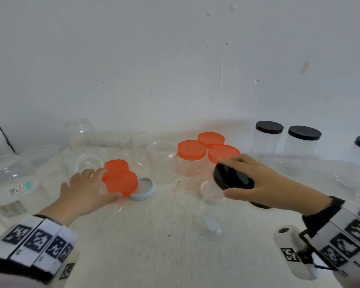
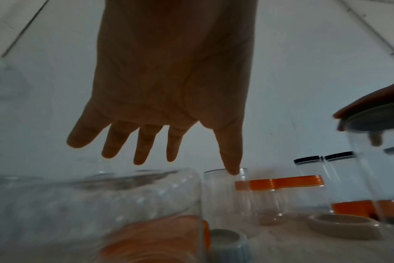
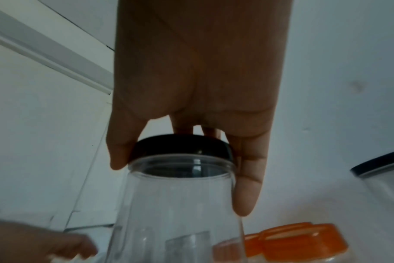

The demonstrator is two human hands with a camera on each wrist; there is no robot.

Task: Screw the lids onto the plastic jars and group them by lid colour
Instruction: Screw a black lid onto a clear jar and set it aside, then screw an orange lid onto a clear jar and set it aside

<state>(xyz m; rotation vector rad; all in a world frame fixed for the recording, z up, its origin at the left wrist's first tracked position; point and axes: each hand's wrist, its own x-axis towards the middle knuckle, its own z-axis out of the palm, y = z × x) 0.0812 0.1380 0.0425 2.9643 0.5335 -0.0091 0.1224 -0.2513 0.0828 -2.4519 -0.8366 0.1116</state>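
My right hand (image 1: 256, 183) grips a black lid (image 1: 233, 176) from above, and the lid sits on the mouth of a clear jar (image 1: 211, 194). The right wrist view shows thumb and fingers of that hand (image 3: 191, 106) curled round the black lid (image 3: 182, 146) with the jar (image 3: 175, 204) below it. My left hand (image 1: 87, 190) lies open, fingers spread, against two orange lids (image 1: 121, 183). In the left wrist view the left hand (image 2: 180, 115) hovers over a clear jar (image 2: 90, 204) lying on its side.
Three orange-lidded jars (image 1: 192, 150) stand grouped at centre back. Black-lidded jars (image 1: 269, 127) stand at back right. Open clear jars (image 1: 162, 161) and tubs crowd the back left. A pale lid (image 1: 142, 189) lies beside the orange lids, and another black lid (image 1: 260, 204) lies under my right wrist.
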